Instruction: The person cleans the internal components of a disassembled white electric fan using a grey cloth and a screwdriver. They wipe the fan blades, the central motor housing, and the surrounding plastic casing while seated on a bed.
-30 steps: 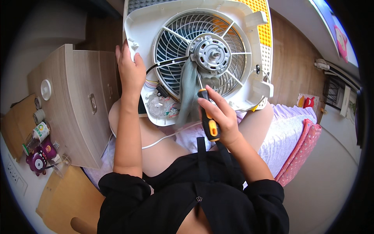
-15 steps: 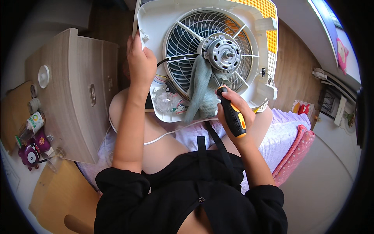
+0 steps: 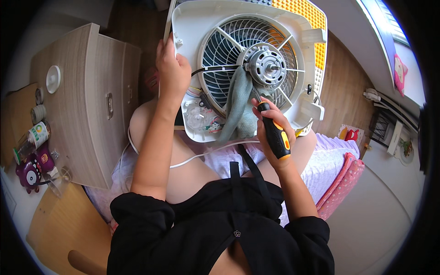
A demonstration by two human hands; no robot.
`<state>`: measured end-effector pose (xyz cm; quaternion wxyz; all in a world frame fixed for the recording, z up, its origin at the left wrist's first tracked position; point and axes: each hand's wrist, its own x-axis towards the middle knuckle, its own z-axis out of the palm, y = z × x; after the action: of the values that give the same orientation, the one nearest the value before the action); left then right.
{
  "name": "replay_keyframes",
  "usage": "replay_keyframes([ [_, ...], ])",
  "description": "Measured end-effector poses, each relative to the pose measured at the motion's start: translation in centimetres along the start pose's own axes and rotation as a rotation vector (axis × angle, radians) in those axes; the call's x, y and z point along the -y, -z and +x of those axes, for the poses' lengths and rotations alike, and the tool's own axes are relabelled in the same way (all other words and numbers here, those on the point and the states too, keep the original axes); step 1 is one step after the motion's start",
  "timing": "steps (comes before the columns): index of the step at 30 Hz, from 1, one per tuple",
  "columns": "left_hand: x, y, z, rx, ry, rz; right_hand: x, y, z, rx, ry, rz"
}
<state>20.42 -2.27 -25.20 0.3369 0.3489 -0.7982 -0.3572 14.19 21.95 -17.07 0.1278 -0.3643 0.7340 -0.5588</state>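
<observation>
Swung butt-rightward since a second ago, the screwdriver (image 3: 276, 140) is clasped in the curled fingers of the right hand (image 3: 281, 121), while beyond them the fan housing (image 3: 190, 25), presumably stiff and motor-heavy, is best steadied by the rim pinched in the left hand (image 3: 175, 71)

The tip of the screwdriver (image 3: 275, 137) is lost to sight beside the grey-green cloth (image 3: 238, 101), and how far the left hand (image 3: 176, 73) wraps under the white fan housing (image 3: 188, 34) cannot be seen. The housing hides most of the bench (image 3: 307, 16), whose far end is cut off.
</observation>
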Motion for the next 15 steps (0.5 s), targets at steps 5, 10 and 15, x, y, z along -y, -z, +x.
replay_keyframes([
  [5,-0.1,-0.2,0.1,0.006,0.014,-0.017,0.5,-0.7,-0.2,-0.022,0.012,-0.086],
  [10,0.1,-0.2,0.0,0.004,0.013,-0.008,1.9,-0.7,0.6,-0.107,-0.189,0.313],
  [15,-0.2,-0.2,0.1,-0.004,0.012,-0.029,1.2,-0.2,0.6,0.1,0.175,-0.186],
])
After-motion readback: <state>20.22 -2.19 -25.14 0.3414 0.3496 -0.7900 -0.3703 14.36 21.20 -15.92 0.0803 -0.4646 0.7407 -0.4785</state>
